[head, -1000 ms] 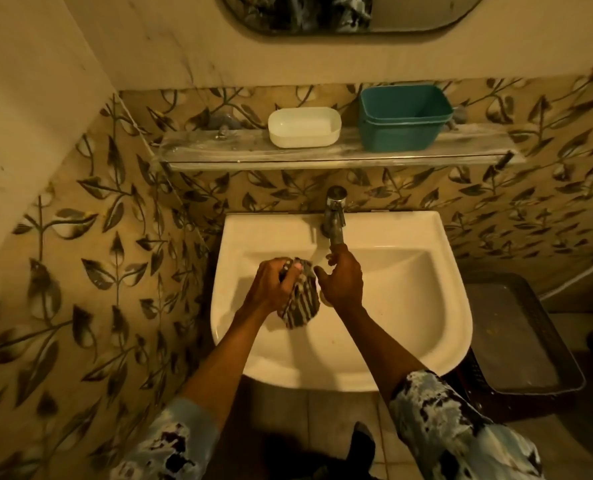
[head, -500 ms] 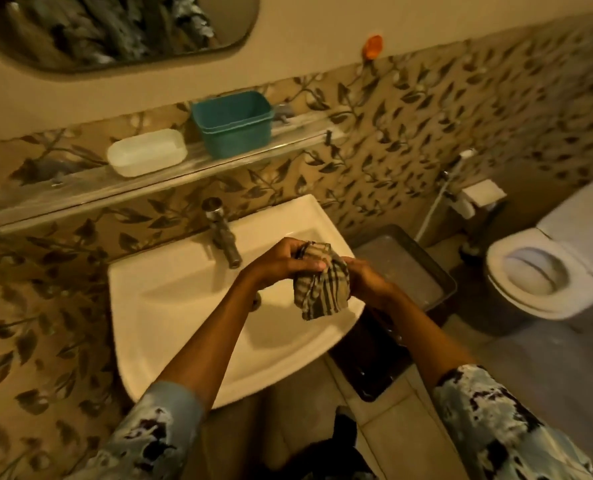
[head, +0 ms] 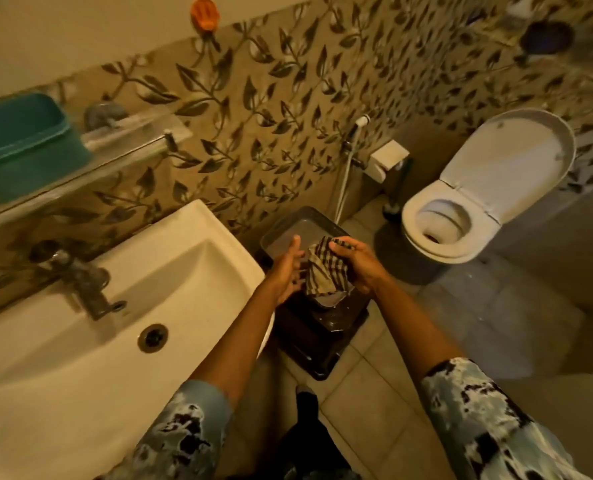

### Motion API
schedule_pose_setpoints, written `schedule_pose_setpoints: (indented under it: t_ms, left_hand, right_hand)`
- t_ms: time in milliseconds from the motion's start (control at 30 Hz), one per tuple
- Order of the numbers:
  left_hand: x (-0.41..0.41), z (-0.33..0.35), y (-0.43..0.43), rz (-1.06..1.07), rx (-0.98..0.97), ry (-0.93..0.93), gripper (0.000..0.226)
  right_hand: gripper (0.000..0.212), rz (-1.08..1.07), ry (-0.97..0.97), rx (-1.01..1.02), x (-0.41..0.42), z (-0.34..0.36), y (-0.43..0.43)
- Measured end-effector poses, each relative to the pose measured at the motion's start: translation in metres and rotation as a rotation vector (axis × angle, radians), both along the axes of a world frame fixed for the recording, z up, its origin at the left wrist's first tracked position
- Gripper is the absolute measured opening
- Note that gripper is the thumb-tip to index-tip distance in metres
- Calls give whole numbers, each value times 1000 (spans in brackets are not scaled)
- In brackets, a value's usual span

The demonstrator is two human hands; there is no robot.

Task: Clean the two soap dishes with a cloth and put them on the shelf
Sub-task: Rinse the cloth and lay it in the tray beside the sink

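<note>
Checked cloth (head: 324, 271) bunched in right hand (head: 359, 268), fingers closed around it, right of sink (head: 170, 258) above dark bin (head: 317, 327). Left hand (head: 288, 271) open, fingers spread, touching cloth. Teal soap dish (head: 21, 143) on shelf (head: 132, 136) above sink.

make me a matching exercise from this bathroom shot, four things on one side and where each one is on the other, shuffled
Things:
1. striped cloth
2. teal basin
3. orange holder
4. toilet

Places:
A. on the wall shelf, far left
B. on the floor at right, lid up
C. held in the right hand, over the dark bin
D. stuck high on the wall, top of view

Pairs: 1-C, 2-A, 3-D, 4-B
</note>
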State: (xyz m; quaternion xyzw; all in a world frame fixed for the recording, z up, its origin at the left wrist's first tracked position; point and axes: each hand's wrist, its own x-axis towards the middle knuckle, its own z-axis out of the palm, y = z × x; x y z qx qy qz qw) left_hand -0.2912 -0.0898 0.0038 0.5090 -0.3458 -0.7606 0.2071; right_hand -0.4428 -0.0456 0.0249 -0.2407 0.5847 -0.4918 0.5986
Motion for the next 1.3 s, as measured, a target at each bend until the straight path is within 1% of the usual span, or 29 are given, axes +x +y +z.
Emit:
schedule_pose_setpoints:
  t_ms: [33, 100, 133, 200, 233, 267, 333, 367, 433, 533, 600, 633, 700, 767, 833, 900, 967, 1000, 1067, 1100, 1167, 1200, 1300]
  left_hand:
    - [-11, -7, -1, -18, 40, 86, 61]
    - [-29, -21, -3, -34, 27, 190, 53]
    - [-36, -25, -5, -35, 14, 210, 52]
    - [-47, -31, -13, -72, 25, 240, 58]
    - [-50, -34, -18, -97, 47, 267, 57]
    - [-52, -38, -24, -106, 69, 289, 52]
    - [-51, -46, -37, -71, 98, 300, 35]
    - [-49, -48, -43, -38, 99, 292, 31]
    - [-45, -48, -53, 31, 98, 329, 30]
    - [-46, -52, -67, 133, 124, 480, 31]
    - [-50, -59, -71, 152, 154, 484, 29]
    - [-52, -62, -73, 147, 168, 446, 29]
    - [-56, -72, -80, 107, 143, 290, 29]
    - [-55, -83, -93, 6, 33, 94, 28]
    - [-55, -92, -108, -71, -81, -40, 24]
    - [-56, -101, -120, -68, -139, -61, 25]
    - [-61, -114, -133, -118, -163, -62, 36]
    - [-63, -122, -138, -191, -202, -116, 45]
    - [-60, -141, -149, -380, -339, -323, 66]
    - [-58, -152, -156, -471, -405, -418, 73]
    - [-57, -172, -171, -598, -441, -503, 79]
    - [-58, -179, -176, -615, -426, -518, 81]
    - [-68, -197, -188, -560, -386, -528, 77]
  right_hand:
    - [8, 1, -7, 17, -8, 0, -5]
    - [12, 21, -17, 49, -22, 1, -14]
    - [11, 47, -22, 55, -29, 3, -19]
    - [10, 104, -35, 57, -45, 5, -30]
    - [11, 123, -40, 56, -53, 6, -35]
    - [12, 133, -54, 54, -61, 7, -40]
    - [13, 113, -100, 56, -80, 7, -50]
    - [14, 90, -116, 63, -89, 6, -54]
    - [17, 54, -115, 97, -105, 0, -59]
    - [21, 48, -33, 168, -110, -13, -65]
    - [24, 54, 15, 200, -103, -22, -68]
    - [24, 43, 16, 209, -100, -27, -71]
    - [23, 18, 31, 219, -100, -37, -78]
    - [23, 42, 128, 224, -106, -46, -83]
    - [23, 84, 266, 254, -114, -64, -87]
    - [21, 66, 318, 281, -116, -82, -86]
    - [12, -5, 241, 304, -116, -101, -87]
    - [14, -33, 171, 315, -116, -114, -87]
    - [45, -90, 29, 367, -114, -136, -86]
    - [54, -125, 10, 398, -113, -146, -86]
    - [55, -220, 46, 445, -111, -169, -88]
    - [54, -268, 67, 458, -110, -180, -90]
    - [57, -346, 130, 477, -97, -204, -97]
